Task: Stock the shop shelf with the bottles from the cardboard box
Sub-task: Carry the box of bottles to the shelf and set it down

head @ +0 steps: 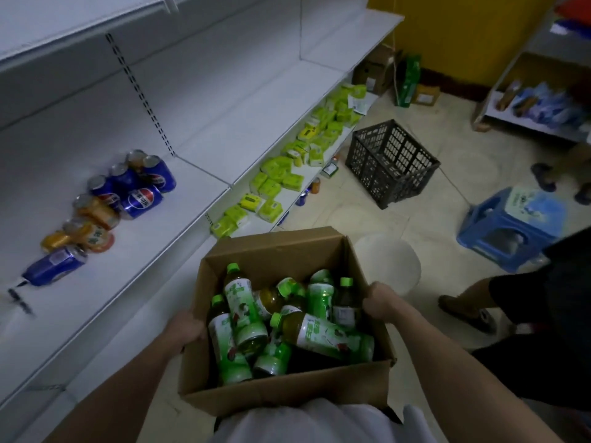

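Both hands, left hand (187, 329) and right hand (379, 302), grasp opposite walls of the cardboard box (287, 390), bottles (287, 321) jumbled between the fingers, so a slipping grip could tip them out short of the shelf (134, 251).

Pepsi logo on blue cans (140, 199)

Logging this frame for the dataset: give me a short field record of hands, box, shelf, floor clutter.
left hand: grips the left wall of the cardboard box
right hand: grips the box's right wall
box contents: green-capped bottles, jumbled, mostly lying down
box position: held up in front of the body
shelf: holds blue and orange cans, some toppled
lower shelf: green packets
floor: dark plastic crate, blue stool
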{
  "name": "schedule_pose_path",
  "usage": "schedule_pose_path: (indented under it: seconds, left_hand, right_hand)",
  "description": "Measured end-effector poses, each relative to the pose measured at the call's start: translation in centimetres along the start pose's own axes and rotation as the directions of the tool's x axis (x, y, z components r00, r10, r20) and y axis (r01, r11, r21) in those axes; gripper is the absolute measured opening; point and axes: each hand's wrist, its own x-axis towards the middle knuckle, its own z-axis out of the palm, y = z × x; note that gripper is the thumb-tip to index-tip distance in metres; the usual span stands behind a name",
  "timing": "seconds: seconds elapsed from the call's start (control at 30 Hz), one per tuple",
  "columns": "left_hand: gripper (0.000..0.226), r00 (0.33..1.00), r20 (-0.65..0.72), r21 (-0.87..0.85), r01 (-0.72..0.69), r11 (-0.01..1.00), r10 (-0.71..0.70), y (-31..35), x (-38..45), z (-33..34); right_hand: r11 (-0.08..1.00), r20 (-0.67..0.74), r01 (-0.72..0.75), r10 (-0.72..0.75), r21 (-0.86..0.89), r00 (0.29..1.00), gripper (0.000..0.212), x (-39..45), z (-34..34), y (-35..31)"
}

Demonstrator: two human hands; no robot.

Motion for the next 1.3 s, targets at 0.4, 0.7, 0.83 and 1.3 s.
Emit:
schedule_pose_path:
  seconds: [0.4, 0.7, 0.83, 1.3]
  left_hand:
    - [0.006, 0.979, -0.195, -0.188, 0.016, 0.982, -0.053, 12.8, 0.3, 0.6]
    - [0.018, 0.957, -0.218, -0.258, 0.136, 0.957, -0.194, 13.5, 8.1, -0.8]
    - [0.015, 0.955, -0.195, -0.304, 0.159, 0.939, -0.225, 14.3, 8.0, -2.1]
    - [0.009, 0.912, -0.237, -0.442, 0.205, 0.873, -0.334, 14.5, 10.3, -1.3]
  right_hand:
    - [0.973, 0.029, 0.208, -0.206, -0.097, 0.978, 0.036, 13.4, -16.8, -6.6]
    - [0.924, 0.093, 0.292, -0.277, -0.246, 0.956, 0.036, 22.2, -18.6, -15.0]
    - [0.884, 0.118, 0.346, -0.325, -0.314, 0.938, 0.033, 23.9, -19.1, -18.3]
    - [0.634, 0.279, 0.578, -0.514, -0.514, 0.812, 0.006, 29.5, -20.3, -26.5]
